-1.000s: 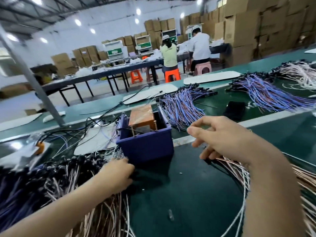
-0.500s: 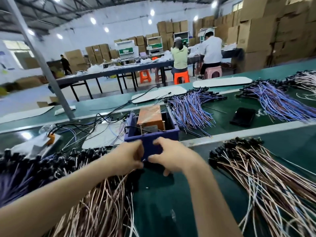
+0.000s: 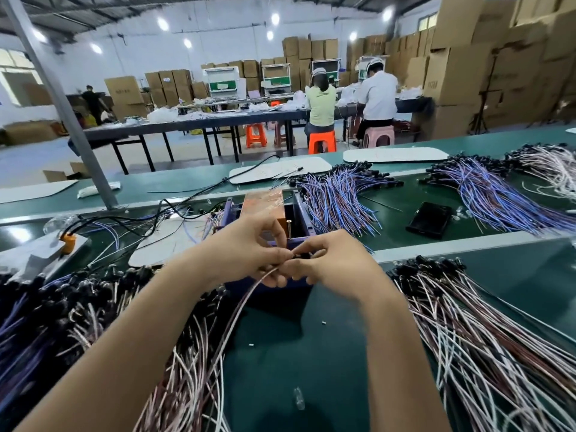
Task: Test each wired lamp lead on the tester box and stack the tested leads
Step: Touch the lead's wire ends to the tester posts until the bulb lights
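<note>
Head view, one moment.

- Both hands meet just in front of the near wall of the blue tester box [image 3: 301, 213], at the middle of the green tabletop [image 3: 296, 353].
- Left hand [image 3: 246, 254]: grip narrow, thumb and forefinger pinching one pink-and-white lamp lead [image 3: 237, 310] close to its black end.
- Right hand [image 3: 330, 263]: grip also narrow, fingers curled onto the same lead's small black end – fingertips of the two hands are touching.
- The lead's wires trail from the pinch toward the near left and pass over the left pile of leads [image 3: 93, 307].
- I cannot tell whether the black end touches the box; the fingers hide that spot.
- Inside the box, an orange block [image 3: 265, 199] sits at the far left.
- Right pile of leads [image 3: 483, 322], pink, brown and white, lies just right of the right forearm, black ends pointing far.
- Farther off, right of the box – a fan of blue-purple leads [image 3: 336, 198], then a black phone [image 3: 430, 219] lying flat.
</note>
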`<action>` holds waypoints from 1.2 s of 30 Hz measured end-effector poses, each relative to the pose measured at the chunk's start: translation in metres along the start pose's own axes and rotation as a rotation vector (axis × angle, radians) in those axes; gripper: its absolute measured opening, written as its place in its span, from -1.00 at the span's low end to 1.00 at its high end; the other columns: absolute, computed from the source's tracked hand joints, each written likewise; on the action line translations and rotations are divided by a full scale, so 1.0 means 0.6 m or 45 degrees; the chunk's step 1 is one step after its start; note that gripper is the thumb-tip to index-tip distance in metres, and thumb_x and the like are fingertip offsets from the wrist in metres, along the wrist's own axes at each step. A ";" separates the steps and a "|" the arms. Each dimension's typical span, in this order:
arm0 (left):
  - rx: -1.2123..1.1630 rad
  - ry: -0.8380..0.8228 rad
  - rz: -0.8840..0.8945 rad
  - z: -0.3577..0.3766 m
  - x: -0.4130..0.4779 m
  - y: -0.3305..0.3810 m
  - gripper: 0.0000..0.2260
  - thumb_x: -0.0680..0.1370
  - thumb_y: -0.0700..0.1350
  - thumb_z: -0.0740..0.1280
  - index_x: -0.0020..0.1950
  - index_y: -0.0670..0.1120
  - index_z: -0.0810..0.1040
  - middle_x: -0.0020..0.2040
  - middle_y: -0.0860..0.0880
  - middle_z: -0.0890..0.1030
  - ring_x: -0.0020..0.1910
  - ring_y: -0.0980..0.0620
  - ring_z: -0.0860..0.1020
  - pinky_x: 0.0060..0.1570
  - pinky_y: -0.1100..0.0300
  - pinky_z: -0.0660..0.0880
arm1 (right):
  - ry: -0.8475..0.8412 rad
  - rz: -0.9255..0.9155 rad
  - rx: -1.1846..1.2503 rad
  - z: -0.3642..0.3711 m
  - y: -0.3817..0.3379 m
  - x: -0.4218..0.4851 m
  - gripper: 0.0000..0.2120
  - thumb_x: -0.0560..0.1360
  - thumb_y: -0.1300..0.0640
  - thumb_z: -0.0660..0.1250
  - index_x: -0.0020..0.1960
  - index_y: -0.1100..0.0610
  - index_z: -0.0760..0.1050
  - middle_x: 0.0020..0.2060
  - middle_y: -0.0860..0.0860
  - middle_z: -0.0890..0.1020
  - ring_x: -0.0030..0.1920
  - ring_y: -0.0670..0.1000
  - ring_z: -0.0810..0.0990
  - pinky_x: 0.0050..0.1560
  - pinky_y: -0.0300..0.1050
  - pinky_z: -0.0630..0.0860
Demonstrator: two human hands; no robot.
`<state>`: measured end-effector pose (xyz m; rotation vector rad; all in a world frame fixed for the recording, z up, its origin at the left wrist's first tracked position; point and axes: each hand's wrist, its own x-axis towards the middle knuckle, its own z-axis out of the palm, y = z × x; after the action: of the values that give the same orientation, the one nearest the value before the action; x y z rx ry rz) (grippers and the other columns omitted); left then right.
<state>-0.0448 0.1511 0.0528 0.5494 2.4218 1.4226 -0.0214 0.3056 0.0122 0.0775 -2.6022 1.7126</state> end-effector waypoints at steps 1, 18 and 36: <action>-0.031 -0.014 -0.002 0.001 0.003 -0.005 -0.94 0.54 -0.31 0.32 -0.05 -0.23 0.44 -0.38 -0.13 0.63 -0.44 0.04 0.61 -0.42 0.29 0.54 | -0.012 0.008 0.013 -0.005 0.005 0.001 -0.93 0.33 0.11 0.52 -0.22 0.08 0.66 -0.31 0.09 0.69 -0.36 -0.04 0.53 -0.21 -0.15 0.52; -1.085 -0.292 0.243 -0.063 0.010 -0.102 -0.67 0.25 -0.15 0.58 0.00 -0.08 0.70 -0.08 -0.04 0.70 -0.26 0.09 0.66 -0.27 0.29 0.59 | 0.711 0.334 -0.034 -0.085 0.138 0.025 -0.92 0.47 0.13 0.41 -0.20 0.10 0.59 -0.45 0.00 0.61 -0.48 -0.04 0.50 -0.51 -0.28 0.32; -1.405 0.553 0.555 -0.153 -0.004 -0.133 -0.84 0.49 -0.05 0.34 -0.02 -0.02 0.70 -0.11 0.08 0.69 -0.18 0.21 0.62 -0.10 0.31 0.55 | 0.456 0.598 -0.263 -0.057 0.163 0.037 -0.91 0.42 0.14 0.48 -0.11 0.14 0.63 -0.39 0.04 0.53 -0.42 0.00 0.37 -0.41 -0.23 0.24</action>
<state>-0.0960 0.0437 0.0266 0.4975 1.3456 2.9288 -0.0490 0.3750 -0.0628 -0.8221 -2.6245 1.3695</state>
